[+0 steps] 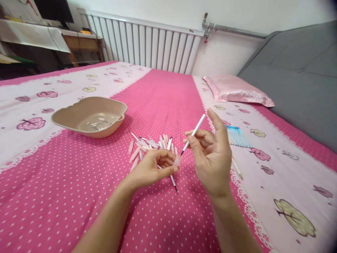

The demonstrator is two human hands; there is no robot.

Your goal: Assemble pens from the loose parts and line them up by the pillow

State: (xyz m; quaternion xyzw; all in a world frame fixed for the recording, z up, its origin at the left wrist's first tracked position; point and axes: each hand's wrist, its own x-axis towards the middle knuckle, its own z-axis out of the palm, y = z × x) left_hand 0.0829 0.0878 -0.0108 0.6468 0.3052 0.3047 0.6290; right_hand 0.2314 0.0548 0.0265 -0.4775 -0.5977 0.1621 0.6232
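Note:
My right hand [213,151] grips a thin white stick with a dark pointed tip [196,130] between thumb and fingers, its index finger raised. The dark tip points down and meets, or nearly meets, a small translucent pale pink piece [177,161]. Thumb and fingers of my left hand [155,165] pinch that piece. Another dark-tipped white stick [172,180] shows below my left hand; whether the hand also holds it, I cannot tell. Behind lies a loose pile of pink pieces and white sticks [143,143], partly covered by my left hand.
A beige plastic basin [105,130] with small whitish bits inside stands left on the pink dotted bedspread [168,91]. Right of my right hand lie a row of blue-and-white sticks [238,136] and a pale pen-like stick [237,168]. A pink pillow [237,90] rests farther back.

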